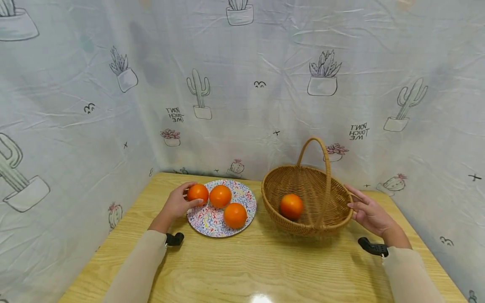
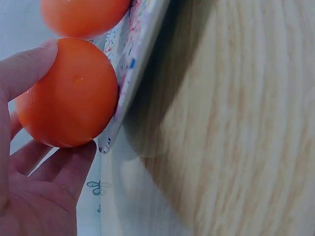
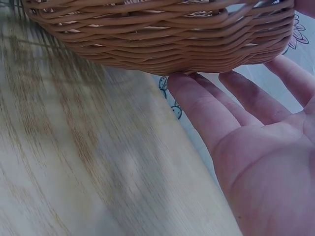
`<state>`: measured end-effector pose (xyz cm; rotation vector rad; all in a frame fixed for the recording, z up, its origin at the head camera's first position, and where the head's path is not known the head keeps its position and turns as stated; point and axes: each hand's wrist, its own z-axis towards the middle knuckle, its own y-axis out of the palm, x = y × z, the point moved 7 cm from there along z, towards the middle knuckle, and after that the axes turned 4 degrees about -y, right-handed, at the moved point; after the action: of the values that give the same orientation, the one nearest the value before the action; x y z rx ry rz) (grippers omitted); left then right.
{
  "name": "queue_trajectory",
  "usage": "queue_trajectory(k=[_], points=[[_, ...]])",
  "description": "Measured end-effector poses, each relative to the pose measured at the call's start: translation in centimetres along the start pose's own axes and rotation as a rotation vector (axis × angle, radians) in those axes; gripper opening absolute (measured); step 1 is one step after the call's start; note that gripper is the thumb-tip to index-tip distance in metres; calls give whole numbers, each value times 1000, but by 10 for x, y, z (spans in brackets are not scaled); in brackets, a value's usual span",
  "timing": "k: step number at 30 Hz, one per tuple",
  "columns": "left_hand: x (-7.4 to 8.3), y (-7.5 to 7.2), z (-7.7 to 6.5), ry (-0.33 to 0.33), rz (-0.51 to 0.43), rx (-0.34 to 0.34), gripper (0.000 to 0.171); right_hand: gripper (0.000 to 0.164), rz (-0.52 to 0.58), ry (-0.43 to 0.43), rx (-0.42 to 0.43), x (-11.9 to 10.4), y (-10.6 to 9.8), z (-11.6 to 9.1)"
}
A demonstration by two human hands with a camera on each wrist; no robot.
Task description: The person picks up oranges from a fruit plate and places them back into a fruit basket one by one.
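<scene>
My left hand (image 1: 178, 205) grips an orange (image 1: 198, 194) at the left edge of a round speckled plate (image 1: 204, 223). The left wrist view shows the thumb on one side of this orange (image 2: 71, 93) and fingers around the other, with the fruit against the plate's edge. Beside it on the plate lie a second orange (image 1: 220, 196) and a third orange (image 1: 235, 215). My right hand (image 1: 372, 215) holds the right side of a wicker basket (image 1: 299, 228), thumb at the rim and fingers against the outer wall. One orange (image 1: 291, 206) sits inside the basket.
Both plate and basket stand on a light wooden table (image 1: 227, 269). The basket's tall arched handle (image 1: 326, 168) rises above its bowl. A pale curtain (image 1: 235, 92) printed with cacti hangs behind the table and along its sides.
</scene>
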<state>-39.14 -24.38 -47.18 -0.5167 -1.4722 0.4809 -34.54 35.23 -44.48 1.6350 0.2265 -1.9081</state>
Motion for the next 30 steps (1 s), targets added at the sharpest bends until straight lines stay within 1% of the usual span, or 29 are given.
queue_trajectory(k=[8,13,20,26,30], points=[[-3,1,-2,-23,-10,-1,75,70,-23,-1,-1,-3,6,-2],[-2,-1,-1,-4,-15,4,74,68,-16,-3,1,-2,4,-2],[-4,-3,-1,10,-60,-3,76,68,0,-3,1,-2,2,-1],[-9,-7,-5,32,-92,43,77,67,8,-8,-8,-3,4,-1],[-7,-8,-7,42,-115,64,78,68,-6,-7,10,-4,3,-1]])
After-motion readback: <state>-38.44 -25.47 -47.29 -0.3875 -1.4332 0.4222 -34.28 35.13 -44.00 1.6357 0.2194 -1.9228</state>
